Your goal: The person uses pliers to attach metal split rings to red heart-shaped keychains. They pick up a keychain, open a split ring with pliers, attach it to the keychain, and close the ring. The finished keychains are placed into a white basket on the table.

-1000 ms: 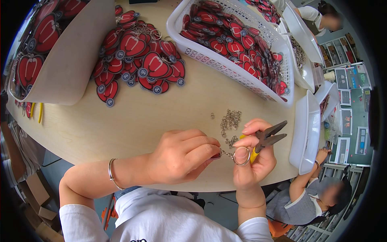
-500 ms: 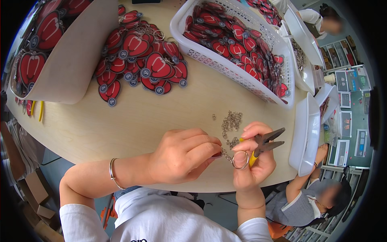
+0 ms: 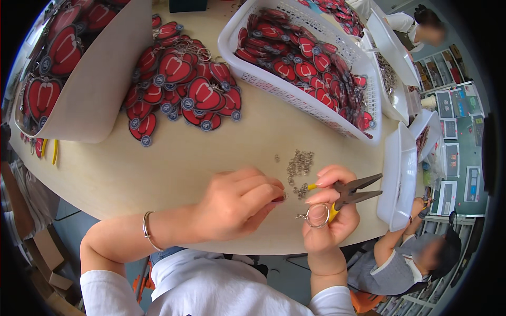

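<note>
My left hand [image 3: 234, 205], slightly blurred, pinches a small red piece [image 3: 278, 199] almost wholly hidden by the fingers; it looks like one of the red charms. In my right hand [image 3: 337, 224] are pliers [image 3: 354, 191] with yellow handles and dark jaws, the jaws apart and pointing right. The same hand also holds a silver key ring [image 3: 318, 226] against its thumb, a short chain [image 3: 301, 216] hanging off toward the left. A gap separates this chain from my left fingers. Just beyond the hands lies a small heap of metal links [image 3: 300, 162].
Red heart-like charms [image 3: 176, 68] are piled on the table [image 3: 168, 174]. A white perforated basket [image 3: 295, 92] full of charms stands beyond, and a pale bin [image 3: 110, 79] is at left. White trays [image 3: 398, 176] line the right edge. A co-worker [image 3: 390, 263] sits at lower right.
The chain on the key ring has come away from my left fingers, leaving a gap. The pliers' jaws have turned to point more to the right. The view has shifted slightly.
</note>
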`<action>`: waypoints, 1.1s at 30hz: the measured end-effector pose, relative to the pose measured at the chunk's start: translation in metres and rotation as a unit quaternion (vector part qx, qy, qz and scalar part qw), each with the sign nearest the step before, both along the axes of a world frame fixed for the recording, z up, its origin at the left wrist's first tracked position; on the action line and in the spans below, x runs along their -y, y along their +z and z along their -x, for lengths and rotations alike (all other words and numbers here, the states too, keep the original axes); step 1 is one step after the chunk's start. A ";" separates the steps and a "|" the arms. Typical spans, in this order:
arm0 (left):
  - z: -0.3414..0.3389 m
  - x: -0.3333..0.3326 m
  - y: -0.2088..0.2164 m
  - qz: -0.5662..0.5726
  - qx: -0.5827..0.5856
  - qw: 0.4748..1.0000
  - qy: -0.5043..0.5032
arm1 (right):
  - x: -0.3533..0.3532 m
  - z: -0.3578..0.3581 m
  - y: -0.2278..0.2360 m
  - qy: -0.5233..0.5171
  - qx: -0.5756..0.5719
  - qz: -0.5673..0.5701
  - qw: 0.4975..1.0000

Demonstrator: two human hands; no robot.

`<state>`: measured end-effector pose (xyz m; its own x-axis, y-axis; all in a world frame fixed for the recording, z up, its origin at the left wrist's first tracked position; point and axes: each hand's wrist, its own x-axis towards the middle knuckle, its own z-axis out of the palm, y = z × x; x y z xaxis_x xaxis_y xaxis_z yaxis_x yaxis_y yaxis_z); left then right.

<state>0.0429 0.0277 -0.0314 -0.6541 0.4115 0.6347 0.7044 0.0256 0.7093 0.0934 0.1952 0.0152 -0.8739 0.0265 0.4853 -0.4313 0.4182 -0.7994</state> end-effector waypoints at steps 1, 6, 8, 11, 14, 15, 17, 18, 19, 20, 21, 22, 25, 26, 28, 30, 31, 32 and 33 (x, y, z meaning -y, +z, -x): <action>-0.002 -0.003 -0.002 0.007 0.004 1.000 -0.006 | 0.001 0.001 0.001 0.001 0.002 0.013 1.000; -0.006 -0.007 0.001 -0.024 0.031 0.999 -0.017 | 0.002 0.006 -0.004 0.005 0.020 0.064 0.998; -0.006 -0.006 0.002 -0.035 0.036 0.999 -0.015 | 0.004 0.005 -0.005 -0.005 0.031 0.087 0.996; -0.005 -0.004 0.003 -0.043 0.038 0.998 -0.011 | 0.004 0.005 -0.005 -0.011 0.036 0.085 0.996; -0.007 -0.005 0.001 -0.037 0.035 0.999 -0.004 | 0.011 0.007 -0.004 -0.019 0.042 0.114 0.992; -0.007 -0.006 0.000 -0.034 0.034 0.999 -0.002 | 0.012 0.007 -0.004 -0.019 0.044 0.124 0.991; -0.008 -0.007 0.000 -0.032 0.033 0.999 -0.001 | 0.013 0.008 -0.006 -0.019 0.047 0.143 0.988; -0.008 -0.007 0.000 -0.034 0.032 0.999 -0.001 | 0.013 0.008 -0.006 -0.010 0.050 0.143 0.988; -0.008 -0.007 0.000 -0.035 0.031 0.999 -0.001 | 0.013 0.008 -0.006 -0.001 0.053 0.144 0.988; -0.008 -0.007 0.001 -0.038 0.030 0.999 0.002 | 0.012 0.008 -0.006 0.007 0.055 0.145 0.988; -0.008 -0.006 0.001 -0.041 0.029 0.999 0.004 | 0.012 0.008 -0.006 0.009 0.054 0.144 0.988; -0.007 -0.007 0.001 -0.044 0.028 0.999 0.006 | 0.011 0.008 -0.007 0.008 0.053 0.143 0.988; -0.006 -0.005 0.002 -0.048 0.022 0.999 0.009 | 0.012 0.009 -0.008 -0.017 0.046 0.153 0.987; -0.006 -0.005 0.003 -0.047 0.021 0.999 0.011 | 0.013 0.009 -0.008 -0.030 0.043 0.159 0.986; -0.006 -0.005 0.004 -0.046 0.021 0.999 0.013 | 0.013 0.009 -0.008 -0.031 0.040 0.164 0.985; -0.005 -0.005 0.004 -0.050 0.021 0.998 0.010 | 0.014 0.009 -0.007 -0.032 0.039 0.164 0.985; -0.006 -0.005 0.004 -0.050 0.021 0.998 0.010 | 0.014 0.009 -0.007 -0.031 0.040 0.164 0.985; -0.006 -0.005 0.003 -0.043 0.021 0.999 0.007 | 0.014 0.008 -0.007 -0.030 0.041 0.164 0.985; -0.006 -0.005 0.002 -0.036 0.022 0.999 0.004 | 0.014 0.008 -0.007 -0.029 0.039 0.165 0.985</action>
